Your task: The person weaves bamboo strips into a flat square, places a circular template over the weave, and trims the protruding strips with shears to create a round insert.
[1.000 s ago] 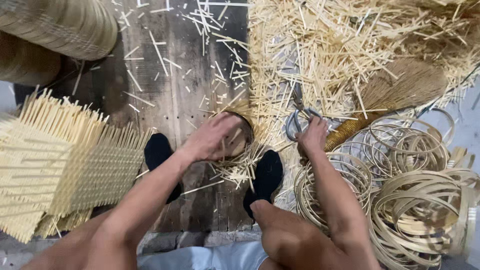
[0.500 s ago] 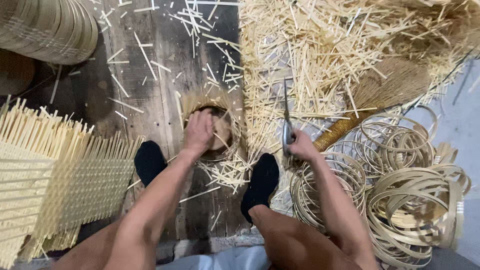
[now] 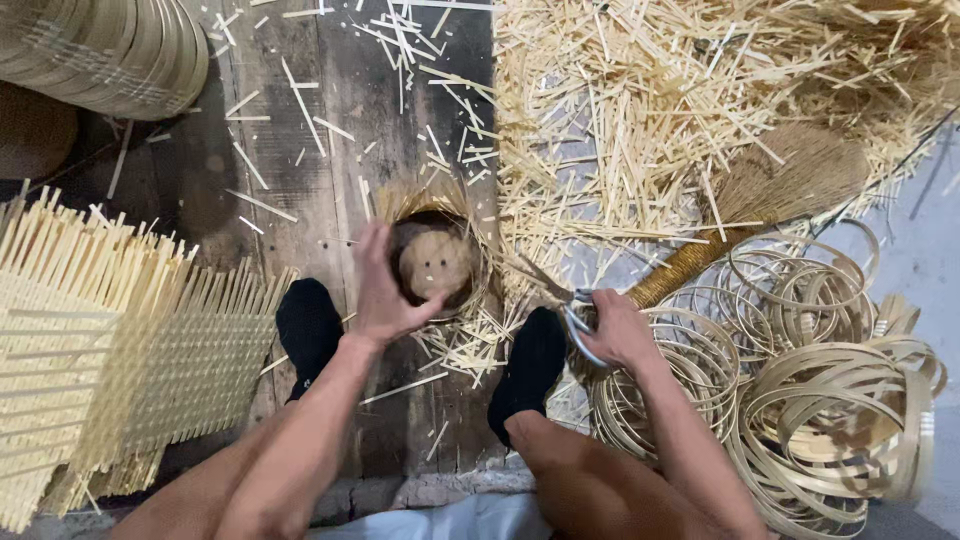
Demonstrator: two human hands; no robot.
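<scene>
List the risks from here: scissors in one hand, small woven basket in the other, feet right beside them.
1. The right hand holds metal scissors close to the black-socked right foot; a slip could nick it.
2. The left hand grips the small round woven bamboo basket at its rim, where untrimmed strip ends stick out and could likely splinter fingers.
3. Loose pale bamboo offcuts cover the dark wooden floor: a possible slipping hazard in socks.

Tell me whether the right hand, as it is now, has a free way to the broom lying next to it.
Probably yes. The right hand lies right beside the broom handle's near end, nothing between them. But it already grips scissors, so its fingers are not free to close on it.
</scene>
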